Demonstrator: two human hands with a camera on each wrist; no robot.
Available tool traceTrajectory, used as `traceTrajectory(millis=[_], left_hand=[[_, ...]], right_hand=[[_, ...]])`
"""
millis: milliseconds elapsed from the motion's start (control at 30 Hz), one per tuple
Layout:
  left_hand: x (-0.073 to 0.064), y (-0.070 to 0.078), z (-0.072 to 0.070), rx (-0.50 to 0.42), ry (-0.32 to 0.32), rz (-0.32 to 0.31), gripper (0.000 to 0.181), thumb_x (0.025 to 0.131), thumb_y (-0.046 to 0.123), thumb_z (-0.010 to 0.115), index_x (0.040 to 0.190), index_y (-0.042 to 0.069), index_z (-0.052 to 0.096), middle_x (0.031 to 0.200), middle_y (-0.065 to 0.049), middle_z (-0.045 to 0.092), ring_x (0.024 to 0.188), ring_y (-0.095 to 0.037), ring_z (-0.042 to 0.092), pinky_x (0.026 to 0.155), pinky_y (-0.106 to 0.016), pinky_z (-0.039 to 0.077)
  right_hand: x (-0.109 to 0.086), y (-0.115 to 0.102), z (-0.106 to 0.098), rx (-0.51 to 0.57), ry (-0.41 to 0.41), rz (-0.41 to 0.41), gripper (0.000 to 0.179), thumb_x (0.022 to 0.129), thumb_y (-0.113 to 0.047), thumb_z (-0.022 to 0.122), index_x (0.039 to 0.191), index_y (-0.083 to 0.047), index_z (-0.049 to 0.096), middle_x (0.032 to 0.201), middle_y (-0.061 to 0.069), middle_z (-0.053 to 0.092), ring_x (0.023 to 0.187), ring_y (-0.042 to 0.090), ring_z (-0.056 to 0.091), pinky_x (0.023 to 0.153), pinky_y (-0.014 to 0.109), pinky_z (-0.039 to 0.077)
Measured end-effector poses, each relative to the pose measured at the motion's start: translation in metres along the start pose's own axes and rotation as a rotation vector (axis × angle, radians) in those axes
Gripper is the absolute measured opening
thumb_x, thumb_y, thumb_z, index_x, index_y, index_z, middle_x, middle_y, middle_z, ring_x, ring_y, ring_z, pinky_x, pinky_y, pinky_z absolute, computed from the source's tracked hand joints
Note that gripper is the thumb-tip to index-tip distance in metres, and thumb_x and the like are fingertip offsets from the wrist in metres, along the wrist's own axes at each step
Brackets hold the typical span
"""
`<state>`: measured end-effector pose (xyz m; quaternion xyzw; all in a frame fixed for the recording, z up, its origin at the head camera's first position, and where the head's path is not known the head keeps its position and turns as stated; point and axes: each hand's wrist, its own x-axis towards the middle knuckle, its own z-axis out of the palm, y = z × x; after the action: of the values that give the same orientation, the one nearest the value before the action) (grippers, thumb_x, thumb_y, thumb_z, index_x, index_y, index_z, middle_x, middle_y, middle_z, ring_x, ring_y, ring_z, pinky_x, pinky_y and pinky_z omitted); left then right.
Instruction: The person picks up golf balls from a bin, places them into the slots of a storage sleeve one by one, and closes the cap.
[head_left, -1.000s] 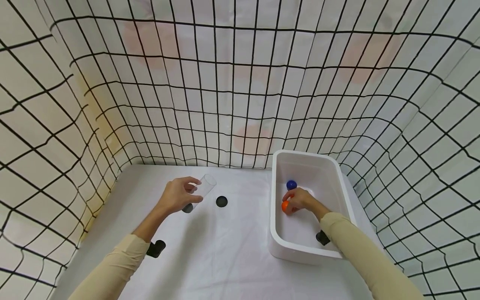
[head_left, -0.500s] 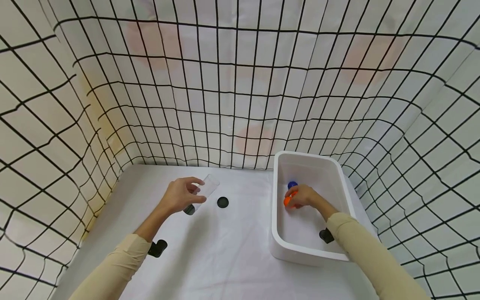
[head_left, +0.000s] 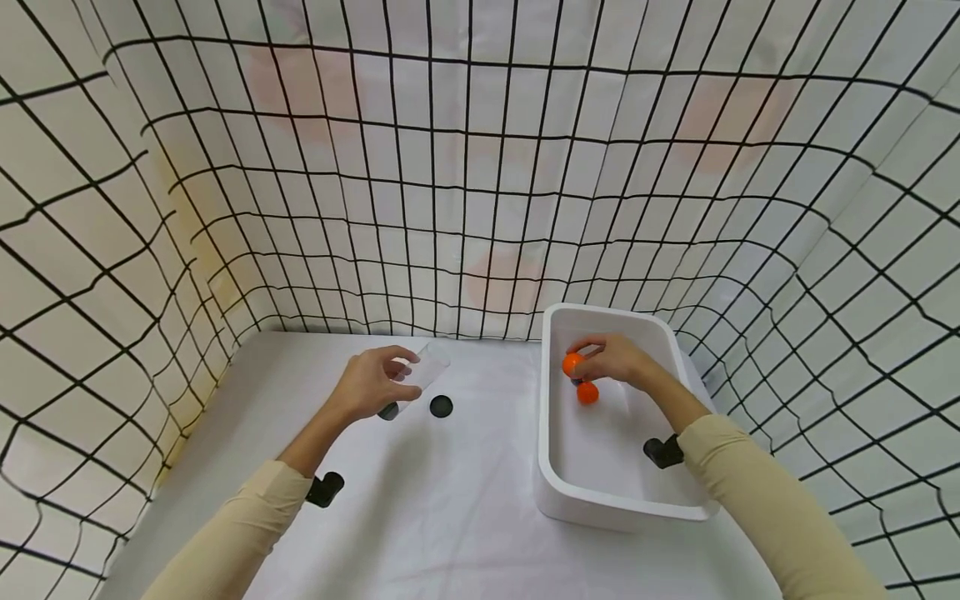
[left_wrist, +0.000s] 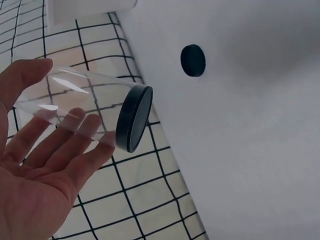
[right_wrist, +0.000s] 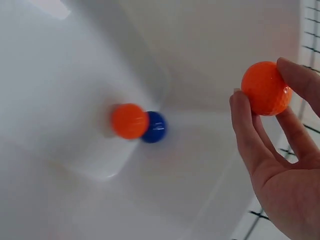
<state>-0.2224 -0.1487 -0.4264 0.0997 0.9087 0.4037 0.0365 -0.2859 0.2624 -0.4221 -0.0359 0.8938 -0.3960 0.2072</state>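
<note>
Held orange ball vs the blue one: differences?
The held ball is orange, the blue ball dark blue.
The right hand pinches the held ball; the blue ball lies in the white bin.
Right wrist view: a second orange ball partly covers the blue ball, not the held ball.
Both: round.

Two balls (right_wrist: 266,89) are orange, another ball (right_wrist: 154,127) blue, the tube (left_wrist: 82,95) clear, the bin (head_left: 600,450) white, the netting (head_left: 468,63) black-gridded.

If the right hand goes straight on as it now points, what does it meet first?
Probably the left wall of the white box, unless the right hand is above the rim; depth is unclear.
</note>
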Motion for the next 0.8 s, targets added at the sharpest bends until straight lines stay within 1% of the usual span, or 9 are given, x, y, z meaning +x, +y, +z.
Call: traceTrajectory(millis=[167, 267, 433, 600, 733, 800], left_hand=[[0.005, 0.006, 0.002, 0.004, 0.005, 0.002, 0.048, 0.079, 0.024, 0.083, 0.123, 0.01, 0.07, 0.112, -0.014, 0.076, 0.107, -0.029, 0.072, 0.077, -0.037, 0.06], [0.007, 0.01, 0.004, 0.02, 0.015, 0.01, 0.048, 0.078, 0.024, 0.084, 0.122, 0.011, 0.071, 0.109, -0.012, 0.077, 0.106, -0.028, 0.073, 0.08, -0.038, 0.06], [0.011, 0.02, 0.009, 0.024, 0.01, 0.025, 0.044, 0.075, 0.024, 0.085, 0.117, 0.014, 0.075, 0.106, -0.01, 0.078, 0.103, -0.025, 0.073, 0.081, -0.038, 0.059], [0.014, 0.031, 0.016, 0.015, -0.012, 0.041, 0.042, 0.076, 0.023, 0.086, 0.116, 0.014, 0.075, 0.108, -0.01, 0.077, 0.105, -0.027, 0.072, 0.079, -0.036, 0.059], [0.017, 0.038, 0.022, 0.019, -0.023, 0.057, 0.041, 0.075, 0.022, 0.086, 0.115, 0.015, 0.076, 0.107, -0.009, 0.077, 0.103, -0.026, 0.072, 0.075, -0.032, 0.059], [0.018, 0.04, 0.024, 0.02, -0.027, 0.067, 0.041, 0.075, 0.021, 0.087, 0.114, 0.015, 0.076, 0.106, -0.009, 0.077, 0.102, -0.025, 0.072, 0.076, -0.032, 0.059]], right_hand=[[-0.011, -0.026, -0.005, -0.072, 0.057, -0.039, 0.046, 0.09, -0.031, 0.073, 0.134, -0.017, 0.064, 0.131, 0.019, 0.064, 0.113, 0.033, 0.067, 0.102, 0.054, 0.051], [-0.014, -0.04, -0.005, -0.056, 0.074, -0.058, 0.047, 0.089, -0.032, 0.075, 0.133, -0.021, 0.063, 0.135, 0.017, 0.063, 0.117, 0.034, 0.064, 0.102, 0.053, 0.05], [-0.018, -0.063, 0.001, -0.018, 0.084, -0.105, 0.047, 0.085, -0.032, 0.078, 0.129, -0.022, 0.065, 0.133, 0.014, 0.065, 0.119, 0.033, 0.062, 0.105, 0.051, 0.049], [-0.025, -0.085, 0.013, 0.027, 0.055, -0.163, 0.046, 0.084, -0.032, 0.081, 0.126, -0.02, 0.067, 0.13, 0.014, 0.066, 0.121, 0.033, 0.061, 0.105, 0.052, 0.048], [-0.027, -0.096, 0.026, 0.012, 0.051, -0.199, 0.043, 0.083, -0.035, 0.082, 0.122, -0.023, 0.069, 0.125, 0.011, 0.07, 0.116, 0.03, 0.064, 0.102, 0.05, 0.05], [-0.027, -0.1, 0.031, 0.017, 0.049, -0.216, 0.042, 0.082, -0.035, 0.082, 0.121, -0.024, 0.07, 0.122, 0.009, 0.071, 0.113, 0.029, 0.066, 0.101, 0.05, 0.05]])
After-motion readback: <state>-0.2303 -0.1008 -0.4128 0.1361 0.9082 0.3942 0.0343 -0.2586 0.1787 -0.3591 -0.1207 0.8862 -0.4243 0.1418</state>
